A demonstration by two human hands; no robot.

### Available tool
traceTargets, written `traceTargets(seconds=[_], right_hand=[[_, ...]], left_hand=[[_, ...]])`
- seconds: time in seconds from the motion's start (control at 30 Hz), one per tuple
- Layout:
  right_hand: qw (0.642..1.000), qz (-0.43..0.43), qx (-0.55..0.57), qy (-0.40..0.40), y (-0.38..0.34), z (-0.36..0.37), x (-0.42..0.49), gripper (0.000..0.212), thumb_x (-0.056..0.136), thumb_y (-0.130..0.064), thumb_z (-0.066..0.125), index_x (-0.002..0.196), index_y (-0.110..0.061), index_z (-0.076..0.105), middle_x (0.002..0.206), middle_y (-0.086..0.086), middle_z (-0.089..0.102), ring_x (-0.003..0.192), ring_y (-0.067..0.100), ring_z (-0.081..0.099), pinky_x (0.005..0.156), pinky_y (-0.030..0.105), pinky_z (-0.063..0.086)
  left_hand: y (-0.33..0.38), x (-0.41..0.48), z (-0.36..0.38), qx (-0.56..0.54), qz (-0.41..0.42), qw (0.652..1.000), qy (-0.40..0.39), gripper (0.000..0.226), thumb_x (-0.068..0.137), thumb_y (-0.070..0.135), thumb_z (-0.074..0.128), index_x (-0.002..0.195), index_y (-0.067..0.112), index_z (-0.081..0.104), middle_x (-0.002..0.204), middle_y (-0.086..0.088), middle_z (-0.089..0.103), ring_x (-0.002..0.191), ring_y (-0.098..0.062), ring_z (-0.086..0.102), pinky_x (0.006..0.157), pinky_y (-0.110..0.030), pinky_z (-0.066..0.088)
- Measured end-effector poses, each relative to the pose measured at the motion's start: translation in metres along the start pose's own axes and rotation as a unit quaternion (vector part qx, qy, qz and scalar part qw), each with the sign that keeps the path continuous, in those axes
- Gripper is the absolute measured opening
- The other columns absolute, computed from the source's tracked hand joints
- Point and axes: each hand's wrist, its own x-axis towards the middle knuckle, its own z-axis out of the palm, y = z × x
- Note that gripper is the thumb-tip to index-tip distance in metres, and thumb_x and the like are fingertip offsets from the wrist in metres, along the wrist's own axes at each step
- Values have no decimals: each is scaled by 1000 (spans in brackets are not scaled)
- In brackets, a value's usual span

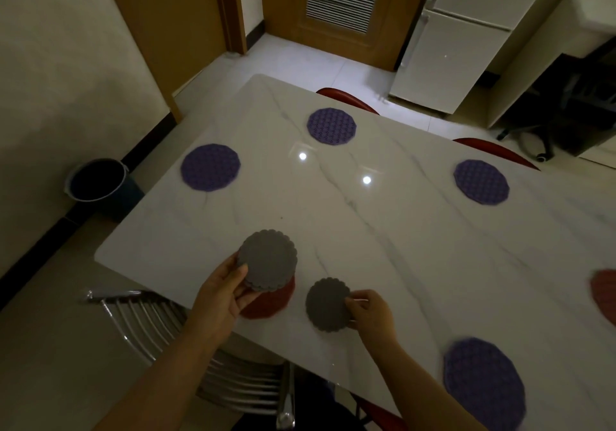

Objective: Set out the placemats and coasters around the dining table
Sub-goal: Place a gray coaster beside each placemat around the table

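Observation:
My left hand point(224, 292) grips a small stack of grey scalloped coasters point(268, 259) above a red round placemat point(271, 304) at the table's near edge. Just to the right, my right hand point(368, 309) pinches a single grey coaster point(326, 304) by its right rim, low over the white marble table point(383, 240). Several purple round placemats lie around the table: one far left point(210, 167), one at the far edge point(331, 126), one on the right point(481, 181), one near right point(483, 380). Another red placemat point(605, 294) shows at the right border.
A metal-backed chair point(213, 347) stands under the near edge below my left arm. Red chair backs point(346, 96) sit along the table's far side. A dark bucket point(96, 180) is on the floor at left, and a white fridge point(460, 37) at the back right.

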Motion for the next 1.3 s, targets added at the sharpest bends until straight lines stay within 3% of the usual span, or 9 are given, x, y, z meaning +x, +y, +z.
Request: traceTargets(seconds=[0.2,0.37,0.43,0.53,0.83,0.93,1.07,1.17,1.3], right_hand=[[984,-57,-167,0,-4,3,-8,35,90,-19,54,125,-20,55,106,-3,66,83,8,60,74,23,48],[933,-90,-348,-13,-19,-5,-27,49,96,-39,41,142,-24,35,137,1,52,119,17,54,100,29,41],[953,-109,-280,-24,-29,-12,-41,51,96,-41,42,143,-24,33,140,2,49,120,14,51,102,27,40],[984,-142,-100,-45,-42,-19,-65,51,93,-37,49,141,-26,36,137,-2,51,105,1,50,84,8,39],[978,-184,-94,31,-12,-82,-93,62,90,-44,50,144,-24,28,139,1,47,106,7,52,94,27,47],[976,-201,-70,53,7,-122,-100,52,87,-42,56,135,-26,44,118,-13,58,101,2,59,84,18,53],[974,-209,3,86,34,-183,-104,8,85,-27,64,92,-30,60,82,-20,64,76,-10,62,58,0,43],[973,-206,-8,105,57,-232,-104,7,86,-24,63,80,-26,61,74,-12,63,68,-2,62,53,7,45],[979,-176,23,96,85,-287,-103,11,86,-21,64,77,-18,61,77,4,67,73,20,66,66,31,55]], left_hand=[[-1,-5,5,1,-14,999,-35,48,89,14,55,137,17,50,128,-5,63,107,-18,66,72,-29,59],[-5,-13,9,4,-36,997,-68,48,84,17,59,131,20,54,122,-6,68,108,-24,66,81,-37,59],[-8,-18,16,22,-43,995,-89,46,81,18,60,127,21,57,117,-5,71,105,-25,68,78,-37,60],[-19,-24,32,44,-54,992,-102,45,79,20,63,124,21,59,115,-5,72,103,-25,69,73,-32,59],[-73,-50,109,85,-59,980,-169,46,78,23,67,123,19,59,115,-6,72,102,-27,69,72,-30,58],[-101,-66,136,86,-58,980,-167,44,78,22,67,121,22,60,110,-2,74,99,-25,70,70,-28,58],[-146,-97,173,66,-65,982,-167,44,79,22,67,123,22,59,113,-5,72,102,-25,69,72,-29,58],[-183,-123,203,42,-74,985,-153,46,79,26,67,124,20,60,116,-7,71,99,-24,70,72,-29,58],[-227,-150,233,28,-81,988,-132,50,78,25,66,127,15,59,117,-9,71,98,-26,70,76,-34,61]])
